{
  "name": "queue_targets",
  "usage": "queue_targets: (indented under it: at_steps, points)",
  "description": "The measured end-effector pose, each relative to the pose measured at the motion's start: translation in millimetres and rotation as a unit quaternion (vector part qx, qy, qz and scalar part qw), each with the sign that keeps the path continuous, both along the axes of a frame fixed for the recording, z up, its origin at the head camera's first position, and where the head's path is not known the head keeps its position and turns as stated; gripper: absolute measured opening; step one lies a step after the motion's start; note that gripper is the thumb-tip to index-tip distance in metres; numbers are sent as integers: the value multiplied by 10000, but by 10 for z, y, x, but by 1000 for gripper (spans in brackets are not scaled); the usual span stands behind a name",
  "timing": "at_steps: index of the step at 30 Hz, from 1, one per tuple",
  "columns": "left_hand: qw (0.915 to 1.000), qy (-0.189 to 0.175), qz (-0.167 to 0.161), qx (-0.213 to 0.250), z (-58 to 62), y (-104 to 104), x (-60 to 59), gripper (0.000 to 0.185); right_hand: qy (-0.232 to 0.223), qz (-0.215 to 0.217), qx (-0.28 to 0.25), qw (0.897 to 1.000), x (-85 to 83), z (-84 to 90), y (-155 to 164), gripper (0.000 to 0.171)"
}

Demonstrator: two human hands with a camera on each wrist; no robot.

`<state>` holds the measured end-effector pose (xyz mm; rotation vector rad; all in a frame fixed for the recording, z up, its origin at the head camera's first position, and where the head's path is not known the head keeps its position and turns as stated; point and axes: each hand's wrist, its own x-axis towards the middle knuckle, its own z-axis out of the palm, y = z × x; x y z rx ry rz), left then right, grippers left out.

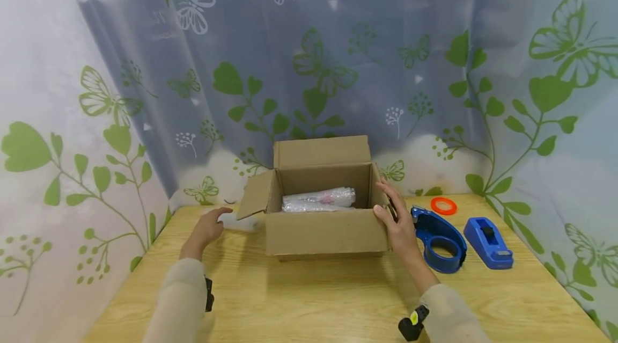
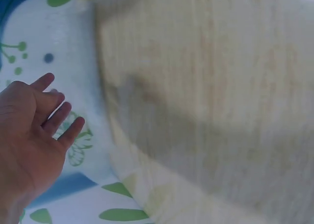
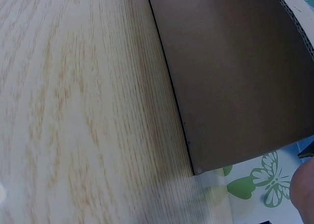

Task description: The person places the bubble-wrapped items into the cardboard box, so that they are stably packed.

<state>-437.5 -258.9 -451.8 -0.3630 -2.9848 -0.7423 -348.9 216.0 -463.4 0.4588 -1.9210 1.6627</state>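
An open cardboard box [image 1: 325, 233] stands in the middle of the table, its back and left flaps spread outward. Inside lies a bundle in clear bubble wrap [image 1: 318, 199], with a patch of pink showing through. My right hand [image 1: 399, 227] holds the box at its right front corner, thumb at the front edge and fingers along the right side. Left of the box, my left hand [image 1: 208, 229] is held out with loose fingers and nothing in it, as the left wrist view also shows. Close by its fingertips lies a clear, see-through plastic piece [image 1: 238, 223].
To the right of the box are a blue tape gun [image 1: 441, 241], a blue tape dispenser [image 1: 488, 243] and an orange-red ring [image 1: 443, 205], like a tape roll. A curtain [image 1: 338, 64] with butterflies and leaves hangs behind the wooden table [image 1: 314, 305].
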Motion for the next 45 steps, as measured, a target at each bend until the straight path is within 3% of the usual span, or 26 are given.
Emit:
queue_targets:
  at_steps: [7,15,18,23,27,30,36,42,45]
  points:
    - [9983,-125,-177,-536,-135,-74,-4,52,-36,-22,-55,10000,3,18,-4,49]
    - [9934,436,-506,-929,-16,-4,-15,44,-107,-125,-83,9998,141,202,6,50]
    - [9910,428,-506,-1164,30,16,-20,37,-80,-80,-93,9999,188,271,6,51]
    - [9880,177,-300,-1504,43,1,-11,33,68,-34,-4,10000,74,189,45,51]
    - [9833,478,-440,-1702,-4,-49,12,28,134,-87,16,9999,-12,83,71,50]
    - [9854,575,-483,-1527,-80,-121,78,30,149,-88,-8,9998,-19,47,54,49]
    - [9944,345,-485,-871,-241,-326,213,48,161,47,-1,9999,-22,23,-31,49]
    - [9932,386,-722,-829,-225,-382,224,48,99,-37,-82,9999,29,45,-51,49]
    - [9949,186,-722,-684,-220,-351,223,57,114,-31,-102,9999,75,77,-46,50]
